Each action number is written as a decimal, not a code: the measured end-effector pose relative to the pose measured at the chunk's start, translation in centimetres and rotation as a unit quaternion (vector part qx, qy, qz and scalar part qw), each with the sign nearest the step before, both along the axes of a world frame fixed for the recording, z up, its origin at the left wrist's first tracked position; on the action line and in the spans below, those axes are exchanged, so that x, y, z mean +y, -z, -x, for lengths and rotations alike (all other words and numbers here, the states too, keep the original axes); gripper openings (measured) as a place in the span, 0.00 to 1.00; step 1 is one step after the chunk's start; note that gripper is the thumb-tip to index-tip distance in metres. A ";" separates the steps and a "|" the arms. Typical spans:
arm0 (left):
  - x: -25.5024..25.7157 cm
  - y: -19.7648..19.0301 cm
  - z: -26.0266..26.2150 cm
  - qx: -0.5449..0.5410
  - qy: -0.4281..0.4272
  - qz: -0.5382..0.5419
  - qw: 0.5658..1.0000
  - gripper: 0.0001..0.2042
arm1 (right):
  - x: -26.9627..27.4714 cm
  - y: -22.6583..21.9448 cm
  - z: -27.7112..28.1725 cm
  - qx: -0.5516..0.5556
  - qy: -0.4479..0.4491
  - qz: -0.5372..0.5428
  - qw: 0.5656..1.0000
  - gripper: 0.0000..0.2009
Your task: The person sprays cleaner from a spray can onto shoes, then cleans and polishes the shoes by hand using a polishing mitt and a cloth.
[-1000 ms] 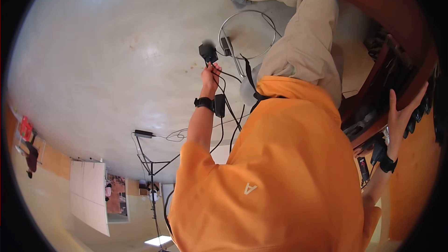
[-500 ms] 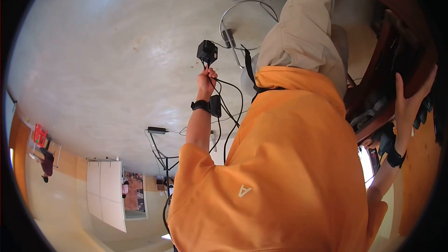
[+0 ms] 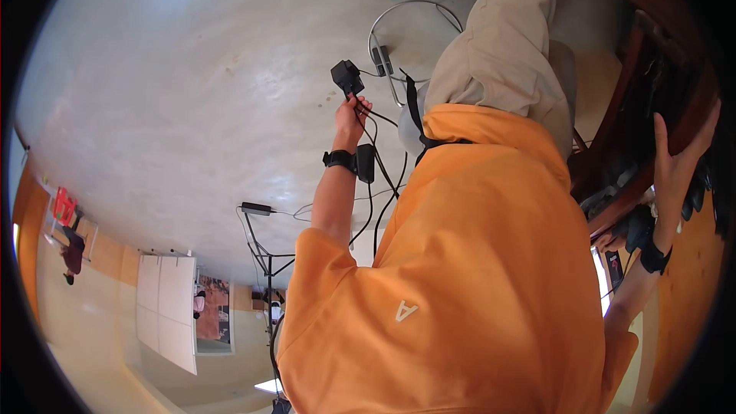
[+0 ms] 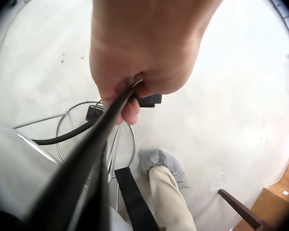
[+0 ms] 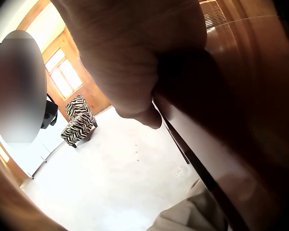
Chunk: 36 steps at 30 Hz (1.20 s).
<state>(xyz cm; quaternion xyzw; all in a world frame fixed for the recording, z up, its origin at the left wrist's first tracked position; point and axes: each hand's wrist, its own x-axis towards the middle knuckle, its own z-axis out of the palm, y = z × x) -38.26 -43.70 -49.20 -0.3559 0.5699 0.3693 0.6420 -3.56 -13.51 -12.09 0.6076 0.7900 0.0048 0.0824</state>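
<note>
My left hand (image 3: 351, 116) grips a bundle of black cables (image 4: 127, 94), fingers curled round them. Just past the fingers, a black box-shaped block (image 3: 346, 77) sits at the cables' end, held above the floor; the left wrist view shows only part of it behind the hand. From the hand, cables loop back toward the body. My right hand (image 3: 676, 167) rests on the edge of dark red-brown wooden furniture (image 3: 632, 100), thumb spread and fingers straight. In the right wrist view the thumb (image 5: 147, 117) hangs over that edge, and the other fingers are hidden.
A metal ring base (image 3: 373, 31) and a small black adapter (image 3: 381, 61) are beyond the left hand. A black tripod stand (image 3: 268, 261) stands at the lower left. The right wrist view shows a zebra-striped chair (image 5: 78, 122). Dark items fill the furniture's open compartment.
The black block has shifted and tilted slightly with my left hand, which keeps hold of the cables. My right hand stays at the furniture edge. The head view has shifted a little.
</note>
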 end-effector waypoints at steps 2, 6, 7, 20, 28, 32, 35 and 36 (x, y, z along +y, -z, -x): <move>0.5 0.1 -0.6 0.041 0.043 0.051 0.997 0.04 | 0.1 0.0 0.3 0.001 -0.001 -0.004 1.000 0.38; 1.6 -0.7 -1.1 0.049 0.100 0.055 0.992 0.05 | 0.2 -0.1 0.7 0.006 -0.003 -0.003 1.000 0.38; 1.7 -1.1 -1.3 0.050 0.117 0.045 0.991 0.07 | 0.2 -0.1 0.8 0.009 -0.004 -0.002 1.000 0.37; 4.4 -1.4 -1.4 -0.028 0.314 -0.070 0.947 0.07 | -0.2 -0.6 -1.2 0.089 -0.015 -0.035 0.995 0.35; 9.3 -3.8 -1.8 0.115 0.626 -0.130 0.760 0.28 | -0.6 -2.1 -0.1 -0.012 0.020 0.039 0.999 0.46; 17.4 -9.3 -4.7 0.236 0.651 -0.406 0.596 0.20 | -1.1 -1.4 -1.6 0.132 -0.038 -0.087 0.987 0.36; 25.8 -22.1 -9.3 0.183 0.636 -0.562 0.496 0.15 | -1.5 -2.4 -1.5 0.169 0.000 -0.030 0.985 0.35; 27.6 -26.5 -10.6 0.169 0.624 -0.610 0.458 0.15 | -1.9 -3.7 -1.0 0.152 -0.002 -0.029 0.988 0.35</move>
